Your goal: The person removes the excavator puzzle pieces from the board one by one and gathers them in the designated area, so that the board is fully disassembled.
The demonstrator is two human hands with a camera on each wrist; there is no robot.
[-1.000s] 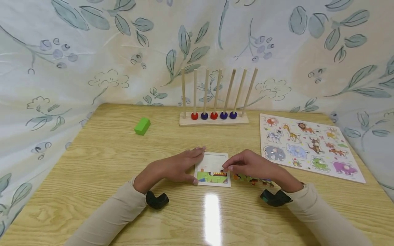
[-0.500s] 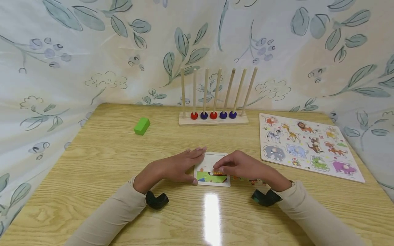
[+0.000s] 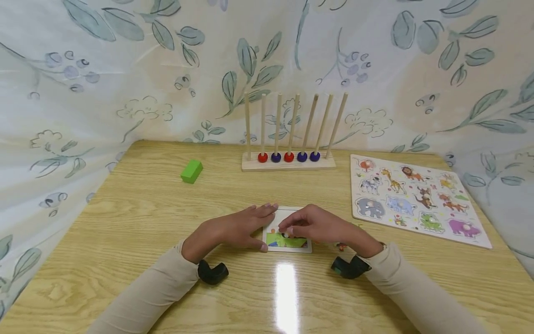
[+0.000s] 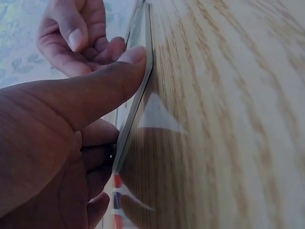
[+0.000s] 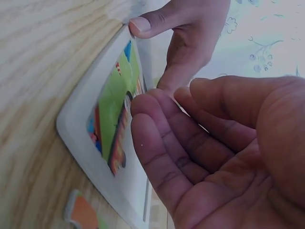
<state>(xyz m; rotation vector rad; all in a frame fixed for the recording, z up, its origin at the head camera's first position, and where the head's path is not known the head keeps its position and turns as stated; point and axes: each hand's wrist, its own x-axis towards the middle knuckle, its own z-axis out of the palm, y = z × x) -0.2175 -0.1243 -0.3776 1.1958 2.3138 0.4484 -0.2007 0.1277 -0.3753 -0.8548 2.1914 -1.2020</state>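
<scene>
A picture puzzle tray (image 3: 284, 213) lies flat on the wood-grain table (image 3: 250, 297), its near edge running left to right before the person; its outline is close to square, so which side is longer is hard to tell. The green picture strip (image 3: 292, 242) fills its near part, long axis parallel to that edge. The striped train piece (image 5: 117, 151) lies along the strip, aligned the same way, partly covered by fingers; which end is its front cannot be told. The left hand (image 3: 244, 228) braces the tray's left side, its thumb spread from the fingers and touching the near-left corner. The right hand (image 3: 314, 225) is over the tray, fingers close together and softly bent, thumb apart from them; whether the fingertips touch the train piece is unclear. A loose orange-and-green piece (image 5: 85, 210) lies on the table just beside the tray's right edge.
</scene>
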